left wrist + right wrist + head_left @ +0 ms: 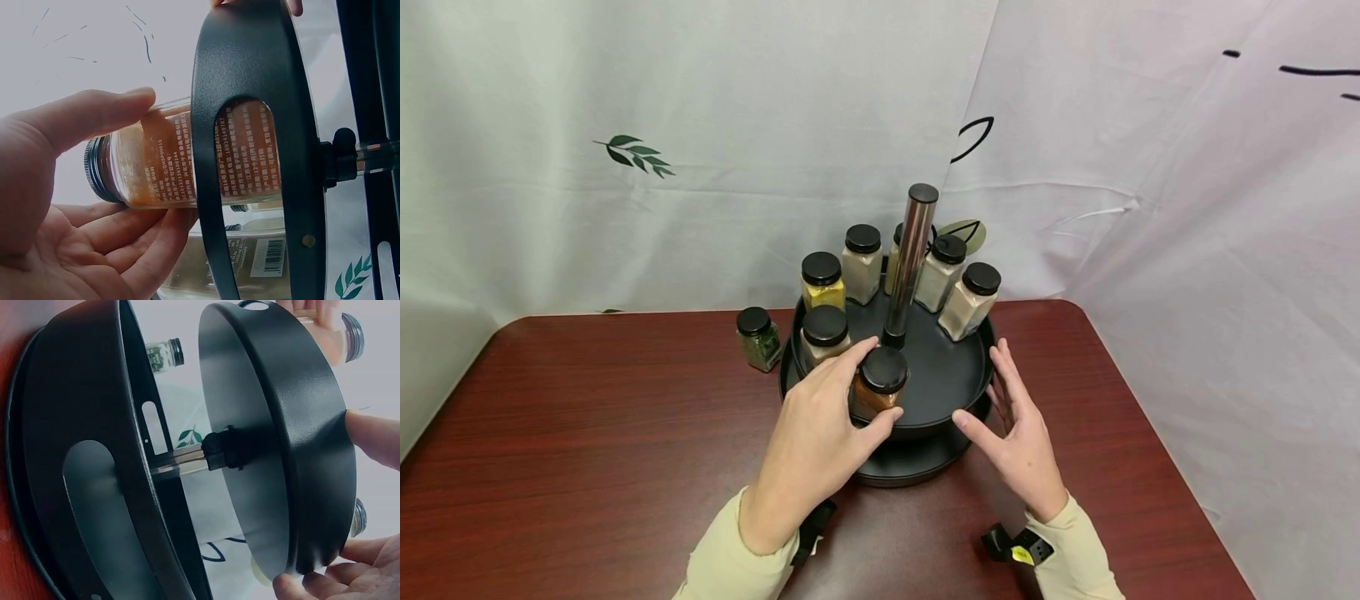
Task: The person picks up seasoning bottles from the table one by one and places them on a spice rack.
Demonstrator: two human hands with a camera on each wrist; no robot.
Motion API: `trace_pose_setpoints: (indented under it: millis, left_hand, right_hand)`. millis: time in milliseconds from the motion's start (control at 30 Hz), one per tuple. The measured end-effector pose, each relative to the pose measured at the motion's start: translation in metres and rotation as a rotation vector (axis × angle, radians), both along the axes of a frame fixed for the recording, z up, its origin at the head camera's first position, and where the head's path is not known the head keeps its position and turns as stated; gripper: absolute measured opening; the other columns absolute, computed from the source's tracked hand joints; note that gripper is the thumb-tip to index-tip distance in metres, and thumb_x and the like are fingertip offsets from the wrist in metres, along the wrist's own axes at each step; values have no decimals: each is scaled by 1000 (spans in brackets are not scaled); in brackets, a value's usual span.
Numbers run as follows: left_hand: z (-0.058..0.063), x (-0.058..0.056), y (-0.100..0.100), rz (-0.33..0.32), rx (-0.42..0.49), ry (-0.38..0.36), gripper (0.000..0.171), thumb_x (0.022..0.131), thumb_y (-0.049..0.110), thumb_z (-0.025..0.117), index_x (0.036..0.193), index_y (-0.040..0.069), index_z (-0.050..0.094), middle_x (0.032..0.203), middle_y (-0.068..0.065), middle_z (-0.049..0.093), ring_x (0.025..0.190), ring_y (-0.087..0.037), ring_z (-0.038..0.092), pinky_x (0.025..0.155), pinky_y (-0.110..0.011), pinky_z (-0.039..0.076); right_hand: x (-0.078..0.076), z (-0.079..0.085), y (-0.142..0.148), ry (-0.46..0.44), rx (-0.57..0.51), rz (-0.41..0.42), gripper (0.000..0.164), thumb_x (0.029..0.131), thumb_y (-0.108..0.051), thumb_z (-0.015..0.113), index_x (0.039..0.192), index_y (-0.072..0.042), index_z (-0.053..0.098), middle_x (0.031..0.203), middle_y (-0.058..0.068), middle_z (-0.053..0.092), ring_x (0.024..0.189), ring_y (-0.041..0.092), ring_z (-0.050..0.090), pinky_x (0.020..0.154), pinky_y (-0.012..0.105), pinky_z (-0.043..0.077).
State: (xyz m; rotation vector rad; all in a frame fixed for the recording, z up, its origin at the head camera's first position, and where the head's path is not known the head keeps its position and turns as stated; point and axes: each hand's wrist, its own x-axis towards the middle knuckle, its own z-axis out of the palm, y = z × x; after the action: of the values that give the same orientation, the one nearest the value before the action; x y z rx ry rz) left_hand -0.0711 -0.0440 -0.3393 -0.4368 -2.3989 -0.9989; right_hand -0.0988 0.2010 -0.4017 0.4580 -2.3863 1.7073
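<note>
My left hand [816, 433] holds a spice jar [883, 369] of orange-brown powder with a black lid, thumb on one side and fingers on the other. The jar stands upright at the front left of the upper tray of a black two-tier spice rack [947, 383]. In the left wrist view, the jar's printed label [169, 156] shows partly through a cut-out in the tray wall. At the rack's right side, my right hand [1026, 450] grips the upper tray's rim. The right wrist view has its thumb [375, 437] at the rim and its fingertips against the outer wall.
Several black-lidded jars stand around the upper tray, including a yellow one [823, 283] and a pale one [968, 304]. A metal post [912, 267] rises from the rack. One jar of green herbs [760, 342] stands on the brown table [625, 450], left of the rack. A white curtain [737, 125] hangs behind.
</note>
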Motion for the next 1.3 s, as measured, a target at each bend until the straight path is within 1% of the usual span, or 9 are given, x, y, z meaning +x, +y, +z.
trace_pose_setpoints:
  millis: [200, 300, 400, 467, 533, 667, 833, 1033, 1300]
  left_hand:
    - [1, 2, -3, -18, -21, -27, 81, 73, 18, 92, 143, 9, 53, 124, -10, 67, 100, -20, 67, 79, -38, 55]
    - [2, 4, -5, -32, -21, -45, 83, 74, 19, 91, 146, 11, 50, 133, -8, 64, 110, -19, 66, 85, -38, 55]
    - [5, 6, -9, -39, -12, -44, 83, 75, 21, 91, 146, 12, 50, 136, -5, 62, 118, -18, 63, 92, -38, 53]
    - [8, 8, -14, -49, -5, -26, 82, 74, 20, 91, 145, 13, 52, 135, -3, 63, 118, -17, 63, 94, -38, 53]
    - [11, 11, -19, -61, 3, 9, 79, 74, 19, 91, 143, 12, 54, 131, -2, 64, 112, -16, 64, 90, -37, 54]
    - [18, 14, -31, -73, 35, 79, 68, 75, 14, 90, 136, 11, 60, 123, -1, 67, 102, -15, 65, 83, -32, 54]
    - [24, 13, -47, -30, 82, 142, 57, 74, 10, 89, 126, 6, 66, 111, -3, 70, 96, -15, 65, 82, -22, 51]
    - [25, 9, -62, 34, 151, 178, 52, 72, 1, 87, 121, 7, 70, 107, -2, 72, 88, -11, 66, 77, -15, 48]
    - [17, -1, -79, 148, 161, 162, 46, 76, 2, 86, 119, 7, 71, 106, 0, 73, 81, -8, 66, 74, -11, 47]
  right_hand:
    - [1, 1, 1, 4, 48, -10, 86, 90, -5, 75, 160, -11, 26, 167, -10, 14, 149, 18, 27, 110, 16, 31]
    - [1, 1, 2, 14, 68, -18, 82, 92, -7, 73, 159, -11, 28, 166, -10, 16, 148, 18, 29, 110, 15, 31]
    - [0, 1, 2, 39, 50, -20, 71, 96, -6, 67, 158, -9, 32, 166, -8, 20, 147, 19, 32, 110, 17, 33]
    - [-1, 1, 3, 75, 46, -32, 62, 98, -4, 62, 155, -7, 37, 165, -4, 25, 146, 19, 34, 110, 18, 34]
    - [-2, 2, 3, 107, 45, -46, 56, 100, -3, 59, 153, -5, 41, 163, 1, 30, 145, 18, 36, 110, 19, 35]
    - [-3, 3, 4, 125, 39, -67, 50, 100, -3, 59, 149, -5, 48, 160, 5, 36, 142, 12, 40, 107, 17, 37]
    - [-3, 4, 4, 90, -45, -58, 55, 96, 2, 65, 148, -2, 48, 159, 6, 38, 138, 21, 47, 106, 22, 41]
    - [-4, 4, 4, 54, -123, -29, 66, 93, 6, 65, 153, -3, 39, 160, 9, 35, 142, 30, 40, 106, 24, 42]
    - [-9, 3, 6, 16, -211, 18, 75, 91, 9, 67, 156, -5, 33, 160, 11, 35, 145, 31, 37, 106, 24, 42]
